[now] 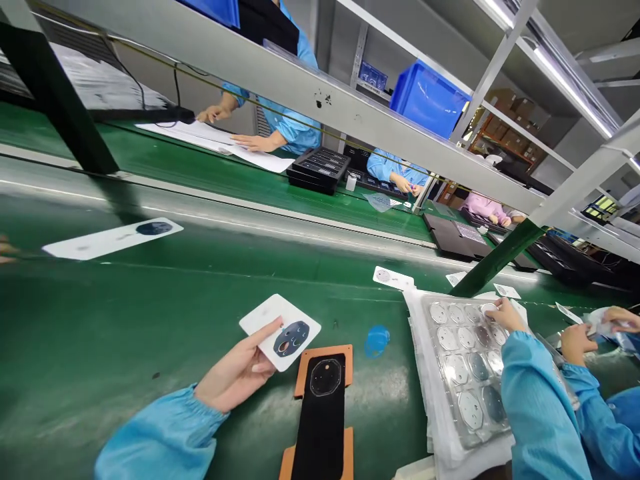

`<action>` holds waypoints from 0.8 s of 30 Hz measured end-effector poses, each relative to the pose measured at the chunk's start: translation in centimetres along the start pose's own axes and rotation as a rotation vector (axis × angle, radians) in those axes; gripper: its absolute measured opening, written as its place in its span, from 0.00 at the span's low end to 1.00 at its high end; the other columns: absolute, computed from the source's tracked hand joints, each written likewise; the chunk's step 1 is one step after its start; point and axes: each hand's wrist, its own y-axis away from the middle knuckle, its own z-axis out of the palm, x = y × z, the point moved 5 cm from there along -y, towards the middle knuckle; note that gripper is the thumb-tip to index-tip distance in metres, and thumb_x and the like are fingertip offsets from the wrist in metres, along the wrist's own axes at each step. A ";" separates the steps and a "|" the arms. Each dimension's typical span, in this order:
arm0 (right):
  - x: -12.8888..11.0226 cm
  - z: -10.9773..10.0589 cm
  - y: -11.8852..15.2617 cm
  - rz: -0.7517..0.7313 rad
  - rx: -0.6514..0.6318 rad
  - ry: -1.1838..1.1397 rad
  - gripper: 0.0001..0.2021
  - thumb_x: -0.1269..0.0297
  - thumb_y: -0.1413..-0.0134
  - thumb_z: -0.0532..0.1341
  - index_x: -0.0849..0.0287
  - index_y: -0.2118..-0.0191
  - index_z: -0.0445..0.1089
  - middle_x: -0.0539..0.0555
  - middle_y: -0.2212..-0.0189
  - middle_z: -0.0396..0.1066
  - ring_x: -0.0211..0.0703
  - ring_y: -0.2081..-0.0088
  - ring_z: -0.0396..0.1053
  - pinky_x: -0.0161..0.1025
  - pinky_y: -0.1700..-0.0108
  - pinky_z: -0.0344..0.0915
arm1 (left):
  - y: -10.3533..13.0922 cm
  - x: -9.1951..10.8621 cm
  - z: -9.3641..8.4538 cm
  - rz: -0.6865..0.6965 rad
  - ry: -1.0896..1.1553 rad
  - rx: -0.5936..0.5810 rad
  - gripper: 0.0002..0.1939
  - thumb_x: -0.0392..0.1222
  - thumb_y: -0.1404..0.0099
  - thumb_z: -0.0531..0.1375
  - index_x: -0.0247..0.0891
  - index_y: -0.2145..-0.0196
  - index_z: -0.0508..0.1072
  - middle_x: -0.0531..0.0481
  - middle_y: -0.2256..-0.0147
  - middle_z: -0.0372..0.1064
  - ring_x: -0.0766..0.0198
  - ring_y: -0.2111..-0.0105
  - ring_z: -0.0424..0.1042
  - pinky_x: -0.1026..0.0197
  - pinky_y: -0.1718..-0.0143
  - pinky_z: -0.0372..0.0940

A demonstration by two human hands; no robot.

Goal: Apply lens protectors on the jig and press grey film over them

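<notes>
My left hand (245, 365) grips a white card (265, 320) with rounded corners, thumb on top. The card bears a dark octagonal disc (291, 339) with small holes. My right hand (507, 316) reaches into the top right pocket of a clear plastic tray (463, 383), fingers bent at a round piece; whether it is gripped I cannot make out. White and dark discs fill several pockets. Just right of my left hand lies an orange fixture (349, 363) with a black plate (320, 427) showing an octagonal outline. A blue film piece (377, 341) rests between fixture and tray.
A long white card (110, 241) with a dark disc lies at the left on the green belt (165, 320). More cards, such as one white card (393, 278), lie behind the tray. At right, a co-worker's hands (577, 343) work close by. A metal frame (350, 110) crosses above.
</notes>
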 end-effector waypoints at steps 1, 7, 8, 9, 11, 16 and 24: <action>-0.8 -0.6 0.8 -0.027 0.020 0.004 0.12 0.67 0.52 0.61 0.63 0.59 0.69 0.51 0.78 0.66 0.43 0.75 0.64 0.39 0.67 0.60 | -0.1 0.0 -0.1 0.029 -0.020 -0.044 0.14 0.33 0.50 0.72 0.33 0.66 0.74 0.53 0.75 0.69 0.74 0.84 0.59 0.73 0.91 0.54; -8.7 -0.2 14.7 -0.383 -0.047 -0.407 0.20 0.53 0.40 0.57 0.58 0.47 0.68 0.58 0.57 0.73 0.47 0.61 0.72 0.39 0.59 0.69 | -0.3 0.3 -0.5 0.199 -0.211 -0.130 0.21 0.40 0.55 0.75 0.34 0.65 0.75 0.49 0.70 0.72 0.67 0.75 0.68 0.71 0.84 0.58; -10.3 0.8 17.8 -0.451 -0.124 -0.497 0.24 0.53 0.42 0.61 0.56 0.43 0.66 0.59 0.52 0.71 0.48 0.58 0.73 0.39 0.58 0.70 | -0.3 0.1 -0.5 0.208 -0.218 -0.130 0.20 0.41 0.55 0.75 0.33 0.66 0.75 0.49 0.71 0.72 0.67 0.76 0.68 0.71 0.84 0.56; -12.0 2.0 20.7 -0.504 -0.201 -0.570 0.26 0.54 0.43 0.63 0.55 0.40 0.64 0.58 0.48 0.70 0.48 0.56 0.73 0.39 0.56 0.71 | -0.3 -0.1 -0.5 0.213 -0.219 -0.127 0.21 0.42 0.55 0.75 0.31 0.66 0.75 0.48 0.72 0.72 0.68 0.77 0.67 0.71 0.85 0.54; -15.0 4.5 24.9 -0.576 -0.272 -0.673 0.17 0.56 0.40 0.62 0.54 0.48 0.72 0.55 0.55 0.73 0.44 0.60 0.74 0.35 0.59 0.71 | -0.4 -0.4 -0.6 0.229 -0.211 -0.104 0.22 0.42 0.57 0.76 0.30 0.67 0.75 0.47 0.72 0.73 0.69 0.78 0.66 0.71 0.85 0.50; -21.6 13.5 27.3 -0.508 -0.675 -0.811 0.16 0.50 0.45 0.65 0.59 0.69 0.77 0.52 0.75 0.66 0.36 0.74 0.63 0.32 0.73 0.61 | -0.4 0.0 -1.8 0.276 -0.206 -0.036 0.25 0.42 0.60 0.77 0.31 0.65 0.75 0.47 0.68 0.76 0.64 0.71 0.73 0.70 0.79 0.62; -23.2 18.8 26.7 -0.291 -0.842 -0.751 0.26 0.42 0.52 0.65 0.64 0.63 0.73 0.50 0.80 0.64 0.36 0.80 0.59 0.32 0.79 0.53 | -1.1 0.2 -2.6 0.333 -0.229 -0.034 0.21 0.48 0.54 0.74 0.30 0.69 0.74 0.50 0.77 0.70 0.71 0.82 0.64 0.72 0.88 0.47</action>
